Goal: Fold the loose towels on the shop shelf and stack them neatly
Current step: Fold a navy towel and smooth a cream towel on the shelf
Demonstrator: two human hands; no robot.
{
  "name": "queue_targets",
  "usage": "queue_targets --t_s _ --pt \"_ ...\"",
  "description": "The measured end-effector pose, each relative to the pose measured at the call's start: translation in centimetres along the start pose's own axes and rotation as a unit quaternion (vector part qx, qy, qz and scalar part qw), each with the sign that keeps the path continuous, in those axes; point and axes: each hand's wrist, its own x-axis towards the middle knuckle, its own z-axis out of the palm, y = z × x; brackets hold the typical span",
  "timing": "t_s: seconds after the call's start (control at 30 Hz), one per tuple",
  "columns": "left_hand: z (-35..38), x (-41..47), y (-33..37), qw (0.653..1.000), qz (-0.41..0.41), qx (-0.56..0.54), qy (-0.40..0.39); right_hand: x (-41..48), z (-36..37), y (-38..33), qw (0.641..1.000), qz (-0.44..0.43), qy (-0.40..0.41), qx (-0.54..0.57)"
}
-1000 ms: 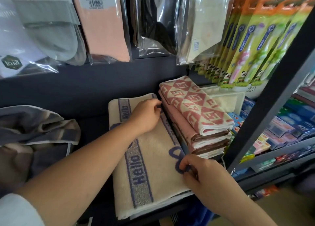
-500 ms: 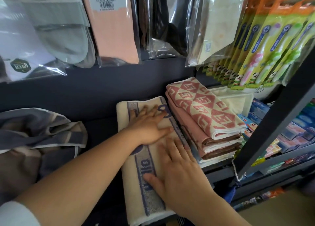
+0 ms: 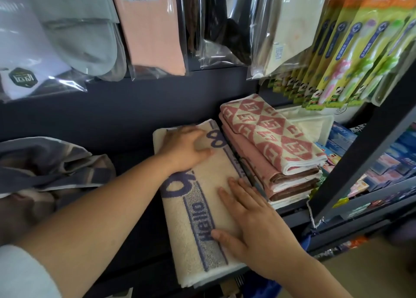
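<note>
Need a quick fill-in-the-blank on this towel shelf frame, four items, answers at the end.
1. The left hand and right hand both press flat on a cream towel printed with the word ____.
2. The folded stack, topped with a pink diamond pattern, sits to the ____ of the cream towel.
3. The grey checked towel lies unfolded on that towel's ____ side.
4. The hanging packs at upper right hold ____.
Missing: Hello; right; left; toothbrushes.
</note>
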Motion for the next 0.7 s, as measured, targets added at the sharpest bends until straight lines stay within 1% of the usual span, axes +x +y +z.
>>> queue_targets --t_s 0.03,0.1,0.13,0.17,0.2,0.23,0.27,0.3,0.37,0.4,0.5,0.57,0.6,0.63,0.7 --pt "-0.3 -0.6 -0.9 0.997 -0.009 -0.02 0.069 -0.6 0.0 0.2 0.999 -0.006 0.029 0.021" --pt "-0.7 -2.2 -3.3 0.979 -0.062 -0.044 0.191 -2.1 0.1 0.6 0.991 -0.003 0.125 0.054" --pt "-1.0 -3.3 -3.9 0.964 -0.108 -0.092 0.224 -2.8 0.2 0.7 0.983 -0.004 0.175 0.059" --pt "-1.2 -4.8 -4.2 0.944 -0.162 -0.171 0.23 -3.5 0.1 0.8 0.976 -0.008 0.208 0.059" --pt "-1.2 -6.4 -4.1 0.918 -0.208 -0.262 0.211 -4.0 0.1 0.9 0.974 -0.015 0.219 0.056" --pt "-1.1 -8.2 -3.6 0.893 -0.24 -0.342 0.171 -4.4 0.0 1.0 0.976 -0.023 0.213 0.049" --pt "-0.7 -10.1 -3.0 0.873 -0.258 -0.397 0.121 -4.7 0.1 1.2 0.98 -0.033 0.194 0.036" --pt "-0.3 -11.9 -2.4 0.862 -0.264 -0.427 0.074 -5.0 0.2 1.4 0.984 -0.04 0.171 0.018" --pt "0.2 -15.0 -1.1 0.85 -0.255 -0.46 0.009 -5.1 0.3 1.7 0.99 -0.046 0.131 -0.013" --pt "0.2 -16.0 -0.6 0.846 -0.25 -0.47 -0.004 -5.1 0.4 1.8 0.99 -0.05 0.128 -0.015" --pt "-0.7 -18.0 0.7 0.838 -0.243 -0.489 -0.015 -4.8 -0.1 2.0 0.986 -0.061 0.153 0.019" --pt "-1.3 -18.8 1.5 0.829 -0.224 -0.508 -0.065 -4.6 -0.8 1.8 0.983 -0.065 0.169 0.031" --pt "-1.6 -19.2 1.9 0.817 -0.215 -0.526 -0.097 -4.5 -1.2 1.6 0.982 -0.061 0.177 0.032" --pt "-1.7 -19.4 2.3 0.796 -0.211 -0.554 -0.122 -4.4 -1.5 1.4 0.98 -0.053 0.189 0.034" --pt "-2.0 -19.3 3.0 0.734 -0.221 -0.625 -0.147 -4.0 -2.2 1.2 0.974 -0.029 0.22 0.038"
